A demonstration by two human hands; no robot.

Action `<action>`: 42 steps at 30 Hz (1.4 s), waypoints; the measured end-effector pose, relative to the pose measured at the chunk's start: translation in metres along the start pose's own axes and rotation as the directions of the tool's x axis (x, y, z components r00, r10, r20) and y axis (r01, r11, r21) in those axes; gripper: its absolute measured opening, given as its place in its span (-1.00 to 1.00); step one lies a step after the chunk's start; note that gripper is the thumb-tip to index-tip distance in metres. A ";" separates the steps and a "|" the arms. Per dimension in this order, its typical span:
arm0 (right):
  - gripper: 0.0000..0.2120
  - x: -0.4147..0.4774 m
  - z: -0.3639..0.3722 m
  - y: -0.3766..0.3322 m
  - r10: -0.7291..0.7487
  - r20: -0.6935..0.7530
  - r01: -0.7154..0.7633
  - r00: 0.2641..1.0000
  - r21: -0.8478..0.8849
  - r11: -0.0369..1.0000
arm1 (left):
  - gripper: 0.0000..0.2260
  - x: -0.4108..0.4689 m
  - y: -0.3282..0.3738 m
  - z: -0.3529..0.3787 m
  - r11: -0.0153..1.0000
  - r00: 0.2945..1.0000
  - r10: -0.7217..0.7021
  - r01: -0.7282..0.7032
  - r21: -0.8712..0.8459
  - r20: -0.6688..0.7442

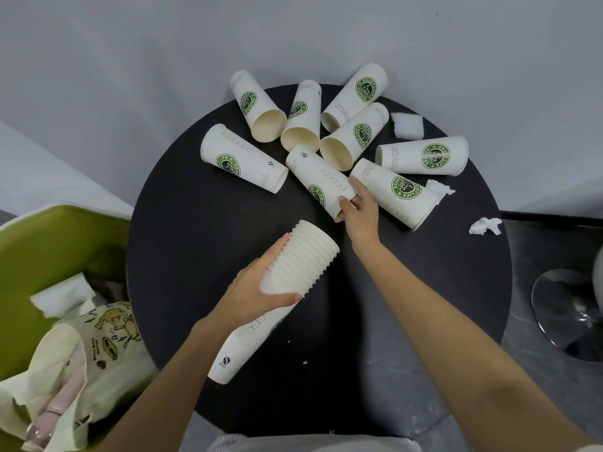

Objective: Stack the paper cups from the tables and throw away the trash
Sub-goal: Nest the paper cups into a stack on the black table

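Several white paper cups with green logos lie on their sides across the far half of the round black table. My left hand grips a tall stack of nested cups, tilted with its open end pointing away from me. My right hand pinches the rim of one lying cup near the table's middle. Another cup lies just right of that hand. Crumpled tissues lie at the right: one at the table's edge, one by a cup, and a folded napkin farther back.
A green chair at the left holds a cloth tote bag and a white napkin. A chrome stool base stands on the floor at the right. A grey wall rises behind the table.
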State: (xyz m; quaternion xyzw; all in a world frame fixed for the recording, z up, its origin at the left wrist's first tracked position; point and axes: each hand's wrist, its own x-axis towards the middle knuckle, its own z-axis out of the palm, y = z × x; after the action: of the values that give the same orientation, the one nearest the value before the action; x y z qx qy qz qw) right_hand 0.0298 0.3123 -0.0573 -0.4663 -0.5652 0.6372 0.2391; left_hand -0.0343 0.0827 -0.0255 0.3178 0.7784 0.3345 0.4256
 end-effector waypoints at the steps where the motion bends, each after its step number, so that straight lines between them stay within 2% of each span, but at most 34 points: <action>1: -0.57 -0.003 -0.001 -0.001 0.008 -0.004 -0.008 1.000 0.011 1.000 | -0.11 -0.001 0.000 0.000 1.000 1.000 0.000 0.000 -0.002 -0.002; 5: -0.57 -0.017 -0.007 -0.004 0.027 -0.030 -0.024 0.999 0.085 0.996 | -0.12 -0.006 -0.001 0.000 1.000 1.000 0.007 -0.007 -0.017 -0.010; 11: -0.65 -0.045 -0.030 -0.012 -0.043 -0.026 0.046 0.999 0.147 0.988 | -0.11 -0.016 -0.002 -0.004 1.000 1.000 0.017 -0.017 0.003 -0.023; 18: -0.58 -0.064 -0.073 -0.034 -0.201 -0.046 0.201 0.979 0.010 0.980 | -0.12 -0.030 -0.003 -0.004 0.998 0.997 0.066 -0.067 -0.018 -0.030; 25: -0.65 -0.074 -0.100 -0.049 -0.267 -0.069 0.261 0.961 -0.090 0.961 | -0.12 -0.045 -0.002 -0.004 0.993 0.993 0.116 -0.117 -0.003 -0.027; 34: -0.70 -0.101 -0.077 -0.056 -0.323 0.147 0.346 0.935 -0.185 0.920 | -0.12 -0.063 0.004 -0.002 0.988 0.989 0.149 -0.149 0.046 0.004; 42: -0.70 -0.135 -0.047 -0.042 -0.305 0.352 0.398 0.885 -0.232 0.888 | -0.13 -0.072 0.008 0.001 0.987 0.989 0.146 -0.145 0.068 -0.004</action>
State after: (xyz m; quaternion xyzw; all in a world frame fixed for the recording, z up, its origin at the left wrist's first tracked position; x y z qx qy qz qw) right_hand 0.1224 0.2334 0.0293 -0.2809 -0.7603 0.5546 0.1882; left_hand -0.0006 0.0314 0.0126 0.3866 0.7658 0.3396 0.3858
